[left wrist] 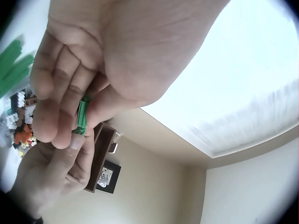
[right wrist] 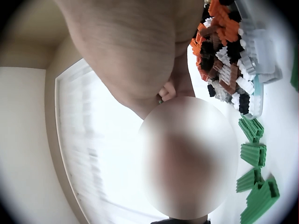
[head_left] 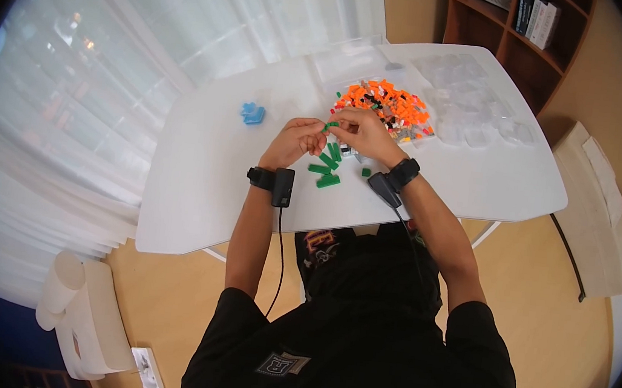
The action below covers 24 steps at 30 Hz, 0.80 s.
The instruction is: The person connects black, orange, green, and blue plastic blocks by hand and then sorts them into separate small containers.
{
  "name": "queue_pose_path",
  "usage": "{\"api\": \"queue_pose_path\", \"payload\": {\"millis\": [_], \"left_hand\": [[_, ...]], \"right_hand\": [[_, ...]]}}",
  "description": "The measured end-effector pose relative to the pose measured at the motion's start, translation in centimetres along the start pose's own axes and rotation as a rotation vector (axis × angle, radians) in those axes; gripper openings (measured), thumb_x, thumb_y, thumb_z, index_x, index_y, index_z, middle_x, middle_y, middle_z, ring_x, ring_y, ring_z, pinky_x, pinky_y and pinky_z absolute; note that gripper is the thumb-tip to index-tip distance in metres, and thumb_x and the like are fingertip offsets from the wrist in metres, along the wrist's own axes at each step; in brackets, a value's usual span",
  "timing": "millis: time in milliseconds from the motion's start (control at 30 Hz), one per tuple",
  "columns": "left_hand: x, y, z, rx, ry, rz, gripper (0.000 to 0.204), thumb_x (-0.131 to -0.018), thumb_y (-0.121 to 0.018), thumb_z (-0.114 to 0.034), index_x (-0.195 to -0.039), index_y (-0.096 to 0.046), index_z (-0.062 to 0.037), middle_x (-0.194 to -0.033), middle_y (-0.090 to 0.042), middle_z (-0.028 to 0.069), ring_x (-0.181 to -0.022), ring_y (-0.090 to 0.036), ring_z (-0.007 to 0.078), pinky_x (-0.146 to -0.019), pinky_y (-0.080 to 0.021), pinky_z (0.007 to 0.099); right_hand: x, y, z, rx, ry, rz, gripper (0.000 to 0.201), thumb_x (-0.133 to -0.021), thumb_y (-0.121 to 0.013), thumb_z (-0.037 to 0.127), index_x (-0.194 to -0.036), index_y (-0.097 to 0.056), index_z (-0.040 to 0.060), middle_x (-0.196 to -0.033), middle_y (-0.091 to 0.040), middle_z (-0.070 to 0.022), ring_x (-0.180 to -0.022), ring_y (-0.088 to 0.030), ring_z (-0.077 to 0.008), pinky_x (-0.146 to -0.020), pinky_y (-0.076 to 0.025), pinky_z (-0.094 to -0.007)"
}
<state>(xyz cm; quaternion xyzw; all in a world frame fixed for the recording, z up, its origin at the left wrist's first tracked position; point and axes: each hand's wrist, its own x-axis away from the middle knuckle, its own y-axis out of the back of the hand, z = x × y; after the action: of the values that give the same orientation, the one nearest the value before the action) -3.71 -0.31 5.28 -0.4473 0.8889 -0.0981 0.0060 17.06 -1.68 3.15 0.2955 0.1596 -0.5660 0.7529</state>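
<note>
Both hands meet above the white table. In the left wrist view, a small ridged green piece (left wrist: 81, 116) is pinched between the thumb and fingers of the left hand (left wrist: 88, 70), and the right hand (left wrist: 56, 172) grips its lower end. The head view shows the left hand (head_left: 297, 142) and the right hand (head_left: 369, 134) fingertip to fingertip round the green piece (head_left: 331, 125). Below them lie several green pieces (head_left: 327, 181). The right wrist view shows green pieces (right wrist: 254, 155) in a row; the right hand (right wrist: 135, 51) hides nearly all of the held piece.
A heap of orange, black, white and brown pieces (head_left: 403, 111) lies just beyond the hands. Clear plastic containers (head_left: 479, 109) stand at the table's back right. A light blue object (head_left: 252, 113) is to the left, and a single green piece (head_left: 366, 172) lies near the right wrist.
</note>
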Motion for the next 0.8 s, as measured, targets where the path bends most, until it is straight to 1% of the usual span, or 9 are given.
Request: {"api": "queue_pose_path", "payload": {"millis": [100,200,267,300,400,533,600,700,800], "left_hand": [[0.1,0.1,-0.1,0.011,-0.012,-0.025,0.023,-0.095,-0.054,-0.021,-0.091,-0.063,-0.0001,-0.069,-0.061,0.0057,-0.056,-0.054,0.0106,-0.055,-0.044,0.0218],[-0.1,0.1,0.0,-0.018,-0.024,-0.105,0.023,-0.095,-0.054,-0.021,-0.093,-0.063,0.0003,-0.07,-0.061,0.0049,-0.058,-0.054,0.0101,-0.057,-0.044,0.0212],[-0.2,0.1,0.0,-0.034,-0.025,-0.133,0.024,-0.095,-0.054,-0.021,-0.095,-0.063,0.0005,-0.071,-0.061,0.0046,-0.059,-0.053,0.0099,-0.058,-0.043,0.0209],[-0.2,0.0,0.1,-0.027,-0.033,-0.145,0.024,-0.096,-0.054,-0.022,-0.096,-0.063,0.0006,-0.075,-0.062,0.0053,-0.06,-0.054,0.0099,-0.058,-0.043,0.0206],[-0.3,-0.3,0.1,-0.011,-0.055,-0.126,0.025,-0.096,-0.054,-0.022,-0.1,-0.062,0.0005,-0.08,-0.064,0.0067,-0.061,-0.055,0.0098,-0.058,-0.044,0.0201],[-0.2,-0.6,0.1,-0.025,-0.049,-0.098,0.026,-0.096,-0.054,-0.02,-0.11,-0.059,0.0012,-0.086,-0.065,0.0076,-0.065,-0.056,0.009,-0.061,-0.045,0.0208],[-0.2,-0.9,0.1,-0.037,-0.046,-0.095,0.024,-0.096,-0.054,-0.019,-0.109,-0.058,0.0006,-0.086,-0.065,0.0075,-0.065,-0.057,0.009,-0.061,-0.045,0.0207],[-0.1,-1.6,0.0,-0.075,-0.034,-0.093,0.02,-0.096,-0.054,-0.018,-0.105,-0.059,-0.0004,-0.086,-0.065,0.0068,-0.065,-0.058,0.0088,-0.061,-0.046,0.0207],[-0.2,-1.4,0.2,-0.105,-0.041,-0.078,0.018,-0.096,-0.054,-0.017,-0.102,-0.06,-0.001,-0.084,-0.065,0.0055,-0.065,-0.058,0.0084,-0.061,-0.046,0.0205]], "right_hand": [[0.0,0.5,0.3,-0.175,-0.13,-0.01,0.014,-0.08,-0.069,0.006,-0.092,-0.065,-0.0008,-0.066,-0.059,-0.0059,-0.062,-0.059,-0.0102,-0.055,-0.046,-0.0242],[-0.6,1.5,-0.5,0.033,-0.163,-0.209,0.018,-0.079,-0.067,0.002,-0.096,-0.064,-0.0014,-0.075,-0.063,-0.0089,-0.069,-0.064,-0.0158,-0.06,-0.049,-0.0269],[-0.7,2.0,-2.2,0.344,0.007,-0.4,0.023,-0.077,-0.066,0.0,-0.1,-0.063,-0.0012,-0.089,-0.065,-0.0132,-0.079,-0.065,-0.0245,-0.069,-0.052,-0.0323],[-0.6,2.0,-2.0,0.3,0.005,-0.428,0.028,-0.075,-0.067,0.001,-0.103,-0.063,-0.0004,-0.098,-0.064,-0.016,-0.085,-0.063,-0.0315,-0.076,-0.052,-0.0365],[-0.5,2.0,-1.6,0.478,0.118,-0.503,0.029,-0.074,-0.068,0.002,-0.103,-0.064,0.0003,-0.095,-0.064,-0.015,-0.082,-0.062,-0.0308,-0.078,-0.052,-0.0371],[-0.8,1.2,-1.3,0.334,0.137,-0.385,0.03,-0.073,-0.07,0.003,-0.102,-0.064,0.0009,-0.093,-0.064,-0.0123,-0.075,-0.062,-0.0247,-0.073,-0.053,-0.0335],[-0.5,0.7,-0.8,0.154,0.041,-0.276,0.033,-0.071,-0.074,0.006,-0.103,-0.065,0.0018,-0.091,-0.063,-0.0097,-0.068,-0.06,-0.0171,-0.065,-0.051,-0.0285],[-0.1,0.3,-0.5,0.093,0.083,-0.086,0.031,-0.072,-0.077,0.008,-0.1,-0.067,0.0016,-0.082,-0.062,-0.0074,-0.063,-0.057,-0.0133,-0.059,-0.047,-0.025],[0.0,-0.1,-0.4,0.075,0.001,-0.051,0.023,-0.074,-0.076,0.007,-0.095,-0.069,0.0013,-0.074,-0.062,-0.0066,-0.062,-0.057,-0.0137,-0.057,-0.046,-0.0252]]}}
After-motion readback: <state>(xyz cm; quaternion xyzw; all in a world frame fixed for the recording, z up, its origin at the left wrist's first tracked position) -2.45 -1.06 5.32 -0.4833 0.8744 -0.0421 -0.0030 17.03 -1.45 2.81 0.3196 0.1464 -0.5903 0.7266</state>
